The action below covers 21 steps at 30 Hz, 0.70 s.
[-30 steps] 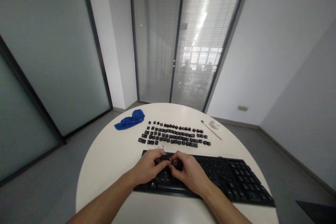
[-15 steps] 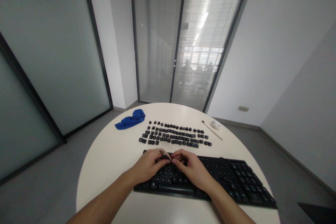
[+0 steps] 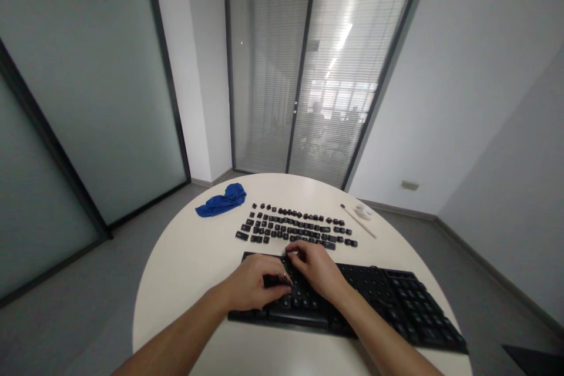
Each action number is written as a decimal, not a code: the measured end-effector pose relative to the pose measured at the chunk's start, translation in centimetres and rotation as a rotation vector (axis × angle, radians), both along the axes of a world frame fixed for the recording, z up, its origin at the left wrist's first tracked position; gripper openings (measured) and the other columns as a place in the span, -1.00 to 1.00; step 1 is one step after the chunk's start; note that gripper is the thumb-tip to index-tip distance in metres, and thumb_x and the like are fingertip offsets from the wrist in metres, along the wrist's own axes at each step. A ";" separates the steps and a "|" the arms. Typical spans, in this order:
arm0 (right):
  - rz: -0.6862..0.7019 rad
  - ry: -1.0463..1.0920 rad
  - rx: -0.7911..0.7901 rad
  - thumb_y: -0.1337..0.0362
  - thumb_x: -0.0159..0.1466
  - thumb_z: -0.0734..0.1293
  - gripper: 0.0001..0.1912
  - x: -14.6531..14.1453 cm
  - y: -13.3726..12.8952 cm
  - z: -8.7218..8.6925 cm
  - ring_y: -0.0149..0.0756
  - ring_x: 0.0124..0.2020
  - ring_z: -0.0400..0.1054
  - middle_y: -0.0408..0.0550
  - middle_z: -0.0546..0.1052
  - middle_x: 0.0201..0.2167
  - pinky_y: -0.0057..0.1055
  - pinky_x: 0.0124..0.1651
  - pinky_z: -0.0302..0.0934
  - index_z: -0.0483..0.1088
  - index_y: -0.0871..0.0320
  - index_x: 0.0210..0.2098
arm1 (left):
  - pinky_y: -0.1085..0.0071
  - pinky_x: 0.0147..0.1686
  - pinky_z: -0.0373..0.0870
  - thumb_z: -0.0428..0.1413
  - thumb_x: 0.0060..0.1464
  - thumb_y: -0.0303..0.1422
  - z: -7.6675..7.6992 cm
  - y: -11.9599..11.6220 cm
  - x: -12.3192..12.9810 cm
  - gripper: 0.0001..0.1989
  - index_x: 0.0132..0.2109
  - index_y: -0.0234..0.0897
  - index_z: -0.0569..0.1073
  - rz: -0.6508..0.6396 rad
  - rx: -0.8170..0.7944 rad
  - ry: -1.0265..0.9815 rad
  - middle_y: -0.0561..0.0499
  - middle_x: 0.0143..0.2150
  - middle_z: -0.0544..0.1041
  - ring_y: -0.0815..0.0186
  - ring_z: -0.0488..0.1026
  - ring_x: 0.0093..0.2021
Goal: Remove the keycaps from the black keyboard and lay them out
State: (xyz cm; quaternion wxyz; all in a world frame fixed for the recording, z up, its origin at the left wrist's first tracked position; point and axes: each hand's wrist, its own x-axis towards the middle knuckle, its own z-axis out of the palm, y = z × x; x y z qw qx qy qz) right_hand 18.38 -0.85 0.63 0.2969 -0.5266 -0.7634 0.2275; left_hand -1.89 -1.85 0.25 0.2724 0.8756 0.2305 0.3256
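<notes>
A black keyboard (image 3: pixel 374 288) lies near the table's front; most keycaps are off its left and middle part, while its right block still has them. Over its left part, my left hand (image 3: pixel 258 283) has thumb and fingers curled towards each other with a gap between them and nothing seen in it. My right hand (image 3: pixel 312 264) is at the keyboard's back edge, its thumb and index finger pinched on something small, perhaps a keycap, too hidden to name. Behind the keyboard, loose black keycaps (image 3: pixel 304 231) lie in several rows.
On the round white table (image 3: pixel 176 270), a crumpled blue cloth (image 3: pixel 222 201) lies at the back left. A thin brush (image 3: pixel 359 222) and a small clear-and-white item (image 3: pixel 363 211) are at the back right. Beyond stand glass doors with blinds.
My right hand has moved back from the left hand towards the loose keycaps. The left hand's fingers have parted and come slightly forward. The view has shifted a little.
</notes>
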 end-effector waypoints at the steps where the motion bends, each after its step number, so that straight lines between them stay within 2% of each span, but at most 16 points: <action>1: 0.004 -0.032 0.007 0.34 0.24 0.27 -0.76 -0.3 0.3 0.1 -0.26 -0.40 0.48 -0.09 0.60 -0.45 -0.39 -0.25 0.26 0.55 0.13 -0.18 | 0.42 -0.19 0.41 0.19 0.11 -0.41 0.0 0.0 0.0 -0.93 -0.25 -0.26 0.57 0.002 0.001 -0.004 0.00 -0.30 0.62 0.29 0.53 -0.27; 6: 0.015 -0.133 0.080 0.39 0.17 0.33 -0.79 -2.0 2.1 0.4 -0.28 -0.32 0.49 -0.05 0.62 -0.31 -0.44 -0.19 0.28 0.58 0.14 -0.24 | 0.41 -0.19 0.42 0.18 0.11 -0.41 0.1 0.0 -0.2 -0.92 -0.27 -0.27 0.58 0.000 -0.012 -0.016 -0.01 -0.31 0.62 0.28 0.54 -0.28; 11: -0.057 -0.263 0.026 0.33 0.21 0.32 -0.80 -3.2 3.4 0.4 -0.23 -0.23 0.51 -0.06 0.64 -0.28 -0.44 -0.17 0.26 0.58 0.10 -0.22 | 0.43 -0.21 0.42 0.18 0.11 -0.40 0.2 0.1 -0.3 -0.91 -0.26 -0.27 0.59 -0.017 -0.031 -0.022 -0.02 -0.31 0.62 0.28 0.54 -0.28; 16: -0.106 -0.301 0.009 0.29 0.25 0.30 -0.79 -4.1 4.2 0.0 -0.19 -0.14 0.50 -0.02 0.64 -0.22 -0.41 -0.11 0.24 0.57 0.10 -0.20 | 0.44 -0.22 0.41 0.18 0.11 -0.40 0.0 0.2 -0.4 -0.89 -0.24 -0.28 0.60 -0.026 -0.033 -0.012 -0.03 -0.30 0.63 0.29 0.54 -0.29; 21: -0.127 -0.324 0.008 0.26 0.27 0.28 -0.78 -4.5 4.5 -0.3 -0.16 -0.13 0.49 -0.01 0.63 -0.20 -0.38 -0.13 0.24 0.56 0.07 -0.18 | 0.44 -0.24 0.41 0.19 0.10 -0.38 0.2 0.2 -0.4 -0.88 -0.26 -0.31 0.61 -0.011 -0.029 -0.004 -0.04 -0.31 0.63 0.28 0.54 -0.31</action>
